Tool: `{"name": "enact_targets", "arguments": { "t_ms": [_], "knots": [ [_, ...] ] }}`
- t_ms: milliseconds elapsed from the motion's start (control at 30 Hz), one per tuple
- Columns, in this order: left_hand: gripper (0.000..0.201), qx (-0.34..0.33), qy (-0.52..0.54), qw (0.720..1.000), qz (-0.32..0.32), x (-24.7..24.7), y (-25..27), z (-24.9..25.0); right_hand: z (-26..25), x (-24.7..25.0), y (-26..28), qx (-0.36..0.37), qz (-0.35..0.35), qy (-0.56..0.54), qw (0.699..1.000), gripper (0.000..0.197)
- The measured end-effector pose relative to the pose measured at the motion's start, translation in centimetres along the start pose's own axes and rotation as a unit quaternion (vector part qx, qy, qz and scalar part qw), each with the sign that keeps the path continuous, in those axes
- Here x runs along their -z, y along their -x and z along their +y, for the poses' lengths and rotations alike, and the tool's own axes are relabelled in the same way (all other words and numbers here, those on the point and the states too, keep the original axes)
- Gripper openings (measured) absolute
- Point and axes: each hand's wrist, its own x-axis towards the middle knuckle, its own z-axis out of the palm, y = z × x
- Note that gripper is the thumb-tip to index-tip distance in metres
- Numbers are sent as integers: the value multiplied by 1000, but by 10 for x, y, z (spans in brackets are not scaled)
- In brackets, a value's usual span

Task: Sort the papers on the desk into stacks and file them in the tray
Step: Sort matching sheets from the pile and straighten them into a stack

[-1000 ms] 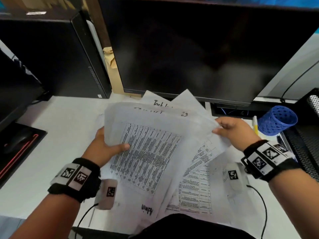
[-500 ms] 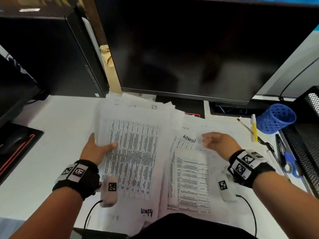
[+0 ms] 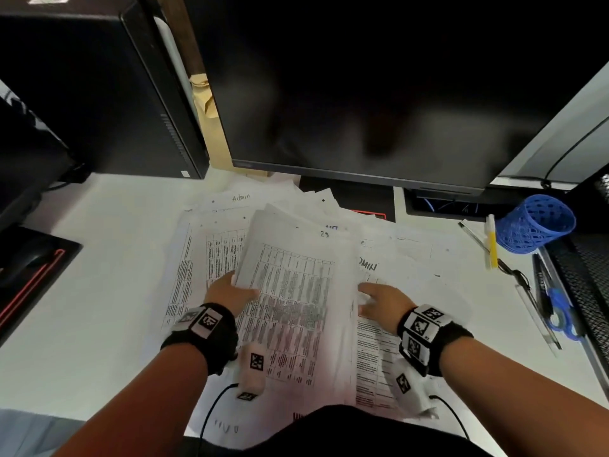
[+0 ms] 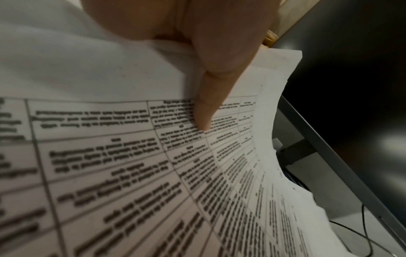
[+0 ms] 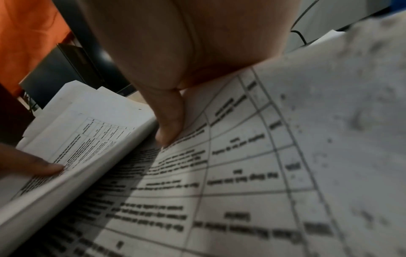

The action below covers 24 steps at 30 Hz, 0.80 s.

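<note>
At the middle of the white worktop [image 3: 99,291], below the dark monitor [image 3: 379,94], lies a spread of printed papers [image 3: 217,245], and over it a thick stack [image 3: 296,291] of table-printed sheets is held raised at its left edge. The left hand [image 3: 230,293] has this stack in its grip, thumb [image 4: 206,111] pressed on the top sheet and the other fingers hidden beneath. The right hand [image 3: 382,301] lies with straight fingers on the sheet just right of the stack, gripping nothing. Handwriting reads "Admin" on a far sheet [image 3: 242,197], "23" near the stack's top, and "DMIN" on the right-hand sheet [image 3: 389,268]; the printed tables are too blurred to read. Only the right wrist view shows the stack's edge lifted clear of the page below, with the right thumb [image 5: 169,128] touching that page. Off to the right lie a tipped blue mesh cup [image 3: 537,225], pens [image 3: 491,242] and blue-handled scissors [image 3: 560,311].
</note>
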Motion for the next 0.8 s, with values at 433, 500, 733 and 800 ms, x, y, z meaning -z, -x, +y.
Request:
{"name": "enact_targets", "arguments": {
  "t_ms": [433,500,733,800],
  "knots": [
    [43,-61,221,971,72,63,27,13,34,62,31,-40,192,-348,917,18],
    [69,-60,248,965,57,76,25,14,38,67,37,-24,198,-400,894,16],
    [102,10,434,900,-20,60,18,17,29,76,50,53,178,-611,770,21],
    [62,6,447,893,-45,49,22,24,26,76,54,77,180,-647,737,23]
  ]
}}
